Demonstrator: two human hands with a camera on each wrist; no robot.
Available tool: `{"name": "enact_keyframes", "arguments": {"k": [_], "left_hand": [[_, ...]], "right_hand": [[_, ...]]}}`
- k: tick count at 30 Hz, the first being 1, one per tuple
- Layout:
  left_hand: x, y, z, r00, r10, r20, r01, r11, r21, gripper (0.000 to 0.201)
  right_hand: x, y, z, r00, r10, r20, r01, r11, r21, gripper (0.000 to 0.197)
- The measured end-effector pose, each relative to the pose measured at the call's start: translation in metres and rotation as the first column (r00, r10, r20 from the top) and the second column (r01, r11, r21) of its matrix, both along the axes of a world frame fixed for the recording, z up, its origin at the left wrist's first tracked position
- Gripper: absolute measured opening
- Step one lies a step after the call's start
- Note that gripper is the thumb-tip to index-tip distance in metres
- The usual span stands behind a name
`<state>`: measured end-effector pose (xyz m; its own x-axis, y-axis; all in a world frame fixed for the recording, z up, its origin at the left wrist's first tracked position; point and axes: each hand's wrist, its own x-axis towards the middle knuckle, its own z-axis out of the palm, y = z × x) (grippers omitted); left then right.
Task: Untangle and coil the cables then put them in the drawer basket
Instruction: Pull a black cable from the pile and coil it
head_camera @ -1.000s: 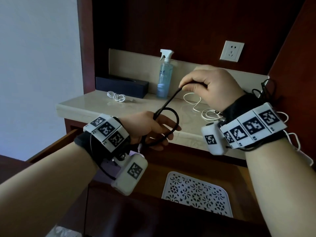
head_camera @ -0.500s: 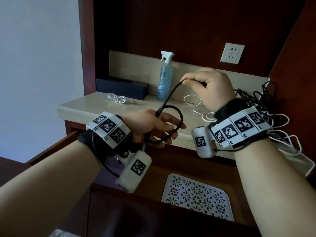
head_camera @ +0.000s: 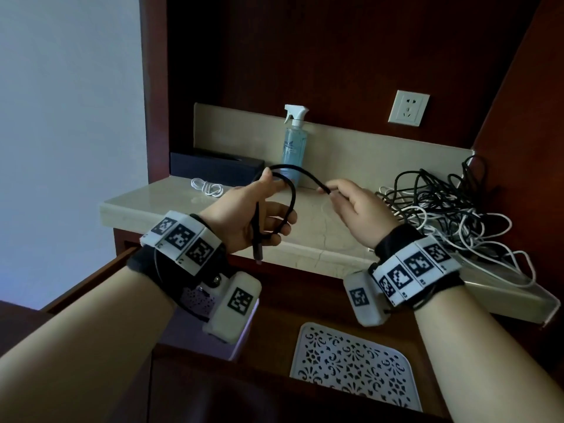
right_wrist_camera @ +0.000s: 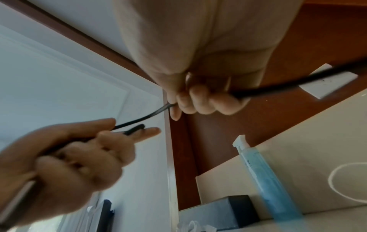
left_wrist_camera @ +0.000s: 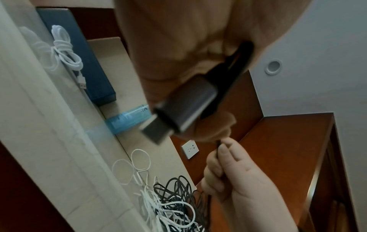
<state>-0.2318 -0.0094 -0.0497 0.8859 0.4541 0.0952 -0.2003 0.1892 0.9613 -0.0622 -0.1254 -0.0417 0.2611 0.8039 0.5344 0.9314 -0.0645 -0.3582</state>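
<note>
Lying at the left of the head view on the pale stone counter point(head_camera: 320, 239), a small coiled white cable point(head_camera: 207, 188) sits just in front of a dark box point(head_camera: 216, 167). Right of these, at frame centre, the left hand point(head_camera: 244, 221) grasps a black cable point(head_camera: 291, 193): its thumb pins the top of 1 loop, its curled fingers support the loop's lower part, and the plug end hangs below the palm. Behind it a blue spray bottle point(head_camera: 294, 145) stands against the backsplash. From the loop the black cable arcs rightward to the right hand point(head_camera: 357, 212), which pinches it between thumb and curled fingers. Further right, a tangle of black and white cables point(head_camera: 451, 206) is heaped on the counter's right end, below a white wall socket point(head_camera: 408, 108). Along the bottom of the frame, under the counter edge, an open wooden drawer point(head_camera: 91, 282) holds a white patterned basket point(head_camera: 354, 364).
</note>
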Motion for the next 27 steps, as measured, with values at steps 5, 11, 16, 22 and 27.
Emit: {"name": "enact_keyframes", "arguments": {"k": [5,11,16,22,27], "left_hand": [[0.008,0.0,-0.001,0.996,0.022,0.084,-0.021,1.0,-0.017,0.045],[0.018,0.0,-0.007,0.985,0.0,0.173,0.007,0.999,-0.037,0.046],[0.025,-0.002,-0.006,0.983,0.069,0.171,-0.058,0.996,-0.071,0.047],[0.03,0.001,0.001,0.979,0.087,0.184,-0.063,0.989,-0.133,0.051],[0.019,0.019,0.005,0.948,0.206,0.242,-0.139,0.953,-0.268,0.053]], "right_hand": [[-0.012,0.003,-0.003,0.995,-0.019,0.096,0.027,0.997,-0.075,0.021],[-0.017,0.0,-0.009,0.994,-0.07,0.087,0.083,0.985,-0.149,0.022],[-0.021,0.0,-0.012,0.995,-0.062,0.077,0.073,0.984,-0.161,0.023],[-0.015,-0.002,-0.016,0.999,0.01,0.036,-0.002,0.975,-0.223,0.025],[0.012,-0.017,-0.015,0.994,-0.031,0.108,0.057,0.966,-0.251,0.024]]}}
